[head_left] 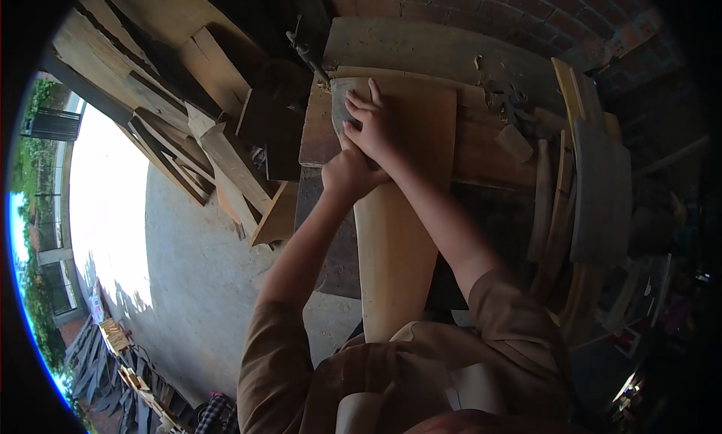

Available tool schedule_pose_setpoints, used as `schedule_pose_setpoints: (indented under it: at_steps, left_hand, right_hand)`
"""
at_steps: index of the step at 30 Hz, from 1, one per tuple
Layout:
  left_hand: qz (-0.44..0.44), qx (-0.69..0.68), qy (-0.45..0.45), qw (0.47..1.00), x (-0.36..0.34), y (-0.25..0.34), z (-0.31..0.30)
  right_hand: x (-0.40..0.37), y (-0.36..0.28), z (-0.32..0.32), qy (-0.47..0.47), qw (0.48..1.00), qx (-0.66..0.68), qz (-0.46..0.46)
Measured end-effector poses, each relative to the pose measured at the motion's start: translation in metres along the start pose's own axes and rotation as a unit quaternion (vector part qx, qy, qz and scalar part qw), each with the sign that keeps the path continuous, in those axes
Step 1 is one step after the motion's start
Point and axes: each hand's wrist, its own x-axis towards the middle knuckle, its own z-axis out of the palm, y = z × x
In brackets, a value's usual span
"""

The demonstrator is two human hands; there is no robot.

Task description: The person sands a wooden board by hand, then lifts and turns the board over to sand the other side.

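A long pale wooden board [398, 246] runs from the workbench [398, 39] toward my torso. A dark grey patch or sheet [347, 95] covers its far left corner. My right hand [370, 125] lies over this corner, its fingers spread and pressed down. Just below and to the left, touching it, my left hand [348, 174] is closed at the board's left edge. Its thumb points up toward my right hand, and the other fingers are folded out of sight. What sits between the two hands is too dark to tell.
Wood planks [226, 156] lean in a pile at the left. Wood shavings and a small block [515, 143] lie on the bench, right of the board. Curved boards [602, 193] stand at the right. A brick wall [511, 9] rises behind; scraps [113, 374] lie at lower left.
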Motion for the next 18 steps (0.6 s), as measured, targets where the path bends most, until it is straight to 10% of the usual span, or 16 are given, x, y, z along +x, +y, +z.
schedule_pose_setpoints:
  at_steps: [3,6,8,18]
  left_hand:
    - [-0.02,0.031,-0.066,0.997,0.096,0.003,-0.026]
    - [-0.049,0.042,0.061,0.996,0.091,0.008,-0.024]
    - [-0.027,0.038,0.015,0.999,0.06,0.011,-0.028]
    - [-0.054,-0.024,-0.096,0.994,-0.213,-0.006,0.052]
  right_hand:
    - [0.084,0.05,0.019,-0.02,0.999,0.029,-0.012]
    - [0.098,0.049,0.023,-0.068,0.997,-0.042,-0.007]
    - [0.066,0.027,0.014,0.006,0.991,-0.119,0.065]
    - [-0.158,-0.15,-0.076,-0.306,0.885,-0.212,0.28]
